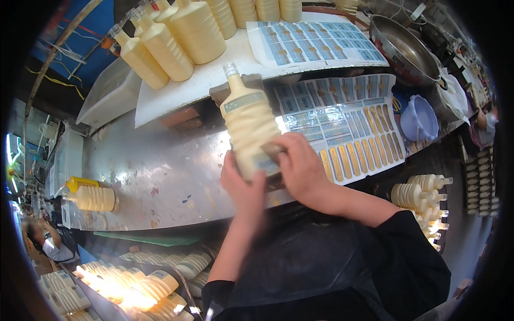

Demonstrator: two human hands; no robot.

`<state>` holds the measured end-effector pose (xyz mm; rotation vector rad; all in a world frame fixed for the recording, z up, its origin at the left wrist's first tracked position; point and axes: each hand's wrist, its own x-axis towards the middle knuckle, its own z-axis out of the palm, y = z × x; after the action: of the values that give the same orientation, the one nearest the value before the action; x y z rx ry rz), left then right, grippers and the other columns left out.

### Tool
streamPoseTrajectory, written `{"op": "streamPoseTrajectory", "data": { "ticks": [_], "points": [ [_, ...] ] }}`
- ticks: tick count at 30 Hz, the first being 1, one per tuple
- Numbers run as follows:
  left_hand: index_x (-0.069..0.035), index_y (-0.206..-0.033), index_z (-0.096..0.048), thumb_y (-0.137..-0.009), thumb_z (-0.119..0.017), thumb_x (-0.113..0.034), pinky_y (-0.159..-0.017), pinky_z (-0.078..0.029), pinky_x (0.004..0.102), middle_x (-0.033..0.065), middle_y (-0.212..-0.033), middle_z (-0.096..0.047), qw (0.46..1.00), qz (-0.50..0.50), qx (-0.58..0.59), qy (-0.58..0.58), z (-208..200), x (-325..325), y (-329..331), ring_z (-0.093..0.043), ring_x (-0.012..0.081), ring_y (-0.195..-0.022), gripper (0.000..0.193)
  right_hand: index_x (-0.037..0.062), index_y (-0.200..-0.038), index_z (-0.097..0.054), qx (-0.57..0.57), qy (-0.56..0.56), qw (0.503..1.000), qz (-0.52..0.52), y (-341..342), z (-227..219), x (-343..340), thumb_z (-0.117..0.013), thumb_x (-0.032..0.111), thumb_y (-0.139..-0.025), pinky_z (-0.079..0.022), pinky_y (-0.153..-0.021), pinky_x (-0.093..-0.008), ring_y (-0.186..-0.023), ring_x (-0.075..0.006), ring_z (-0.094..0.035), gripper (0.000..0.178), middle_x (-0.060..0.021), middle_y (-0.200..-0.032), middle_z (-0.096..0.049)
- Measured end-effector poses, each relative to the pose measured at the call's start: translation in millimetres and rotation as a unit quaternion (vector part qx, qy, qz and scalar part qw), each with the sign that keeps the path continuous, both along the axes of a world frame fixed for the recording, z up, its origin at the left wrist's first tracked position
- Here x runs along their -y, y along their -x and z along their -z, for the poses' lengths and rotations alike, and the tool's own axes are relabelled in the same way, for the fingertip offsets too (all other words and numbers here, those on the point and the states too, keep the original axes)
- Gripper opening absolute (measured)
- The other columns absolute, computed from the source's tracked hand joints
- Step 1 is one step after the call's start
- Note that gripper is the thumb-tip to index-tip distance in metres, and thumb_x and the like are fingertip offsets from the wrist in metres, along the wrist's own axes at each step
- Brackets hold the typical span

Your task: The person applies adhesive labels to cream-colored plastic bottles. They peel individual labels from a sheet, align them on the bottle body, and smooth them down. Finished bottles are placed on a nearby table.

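Note:
A cream ribbed bottle [247, 120] with a clear neck lies over the metal worktop, its neck pointing away from me. One bluish label strip crosses its shoulder, and another bluish patch shows near its base. My left hand [241, 184] grips the base end from the left, somewhat blurred. Against the lower right side, my right hand [305, 167] holds the bottle with bent fingers, its thumb side near the lower label. Part of a dark block [218, 94] shows beneath the bottle's shoulder. Right of the bottle lies a label sheet [342, 131] with gold and blue strips.
Several cream bottles [198, 35] stand on a white shelf [160, 104], beside another label sheet [318, 43]. At right are a purple bucket [419, 120] and a metal pan [404, 48]. One bottle [95, 198] lies at the worktop's left; more bottles [423, 195] are stacked lower right.

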<state>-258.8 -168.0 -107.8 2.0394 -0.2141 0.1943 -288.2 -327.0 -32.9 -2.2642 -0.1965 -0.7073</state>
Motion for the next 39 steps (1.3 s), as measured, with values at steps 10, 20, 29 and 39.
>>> {"op": "streamPoseTrajectory", "data": {
  "ticks": [10, 20, 29, 39],
  "points": [
    [-0.003, -0.134, -0.061, -0.064, -0.089, -0.018, -0.110, -0.040, 0.0473, 0.0149, -0.130, -0.062, 0.992, -0.001, 0.118, -0.035, -7.7, -13.8, -9.0, -0.053, 0.0370, -0.126, 0.077, 0.0001, -0.120, -0.063, -0.090, -0.316, 0.944, 0.008, -3.7, -8.1, 48.1, -0.065, 0.004, -0.096, -0.054, -0.087, -0.0276, -0.101, -0.0124, -0.065, 0.024, -0.0061, -0.110, -0.067],
    [-0.008, -0.125, -0.066, -0.063, -0.086, -0.006, -0.102, -0.046, 0.0472, 0.0142, -0.124, -0.062, 0.959, 0.067, 0.249, -0.114, -24.7, 3.9, -18.5, -0.057, 0.0362, -0.117, 0.065, 0.0049, -0.090, -0.073, -0.241, -0.449, 0.861, 0.001, -2.0, 4.4, 122.2, -0.064, 0.020, -0.093, -0.049, -0.073, -0.0286, -0.081, -0.0139, -0.062, 0.018, -0.0031, -0.087, -0.068],
    [-0.011, -0.125, -0.070, -0.064, -0.092, -0.010, -0.094, -0.049, 0.0430, 0.0134, -0.124, -0.062, 0.923, 0.117, 0.295, -0.218, -47.0, 2.6, -17.5, -0.061, 0.0333, -0.109, 0.065, 0.0071, -0.119, -0.068, -0.203, 0.192, 0.958, -0.056, 106.2, 52.6, 132.2, -0.075, 0.026, -0.086, -0.057, -0.072, -0.0400, -0.086, -0.0336, -0.071, 0.038, -0.0097, -0.126, -0.068],
    [-0.006, -0.106, -0.073, -0.074, -0.085, -0.009, -0.088, -0.051, 0.0407, 0.0123, -0.109, -0.068, 0.937, 0.223, 0.247, -0.106, -62.2, 30.3, 15.0, -0.063, 0.0316, -0.099, 0.034, 0.0056, -0.106, -0.072, -0.118, 0.272, 0.951, -0.091, 118.0, 81.3, 140.4, -0.076, 0.016, -0.086, -0.056, -0.062, -0.0340, -0.074, -0.0233, -0.069, 0.022, -0.0070, -0.112, -0.072]
  ]
}}
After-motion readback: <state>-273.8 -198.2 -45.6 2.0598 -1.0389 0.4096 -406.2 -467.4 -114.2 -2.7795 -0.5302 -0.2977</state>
